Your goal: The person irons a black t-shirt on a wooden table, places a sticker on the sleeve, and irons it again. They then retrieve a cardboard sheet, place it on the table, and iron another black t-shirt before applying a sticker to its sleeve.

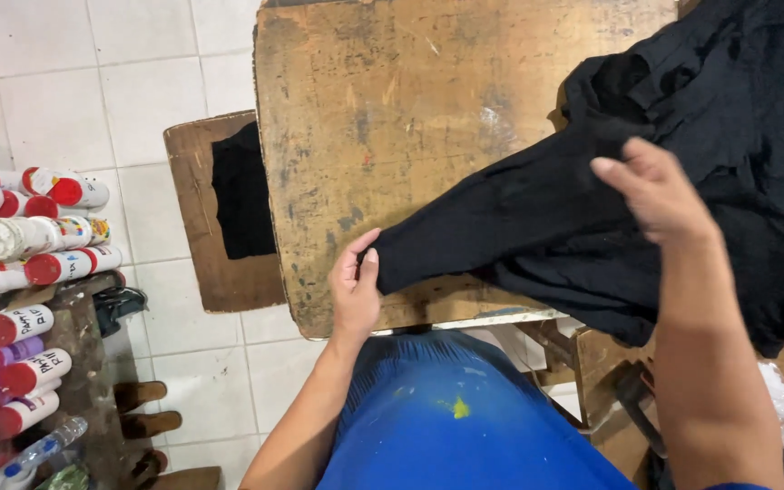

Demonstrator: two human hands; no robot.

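Bottles [24, 263]: white ones with red caps lie stacked at nine o'clock, well apart from the hands.
Small board [220, 218]: on the tiled floor, a dark cloth piece on it, beside the table.
Worn wooden table [383, 118]: centre, stretching toward twelve o'clock.
Left hand [356, 286]: at six o'clock, thumb and fingers pinched on the sleeve end.
Black garment [682, 163]: spread across the table toward three o'clock.
Right hand [660, 195]: fingers gathered on the fabric, gripping it.
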